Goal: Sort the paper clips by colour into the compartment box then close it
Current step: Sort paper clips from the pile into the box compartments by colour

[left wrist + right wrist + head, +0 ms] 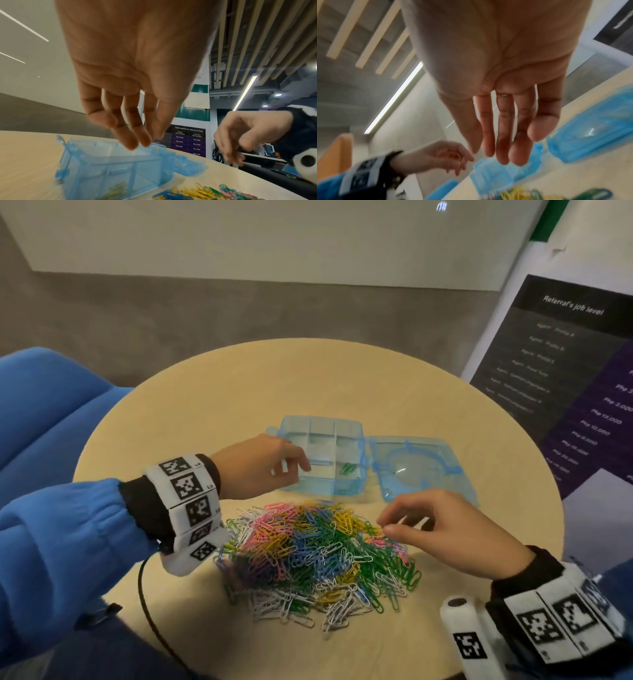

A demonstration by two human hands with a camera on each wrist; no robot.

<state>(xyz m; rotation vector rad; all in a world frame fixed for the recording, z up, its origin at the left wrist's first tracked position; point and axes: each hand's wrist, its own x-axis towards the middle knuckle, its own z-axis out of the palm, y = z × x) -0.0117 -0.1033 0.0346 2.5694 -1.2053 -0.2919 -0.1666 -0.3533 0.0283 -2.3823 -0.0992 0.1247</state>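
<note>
Lying mid-table: paper clips (315, 556) heaped under both relaxed, empty hands, left hand (253, 467) hovering at compartment box (322, 460), right hand (442, 529) nearer pile.

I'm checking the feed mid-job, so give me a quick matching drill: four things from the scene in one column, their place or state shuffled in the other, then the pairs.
1. box lid
2. green paper clips
3. left hand
4. mixed clip pile

a. heaped on the table in front of the box
b. lying open to the right of the box
c. in a near-right compartment
d. over the box's left edge

Pairs: 1-b, 2-c, 3-d, 4-a
</note>
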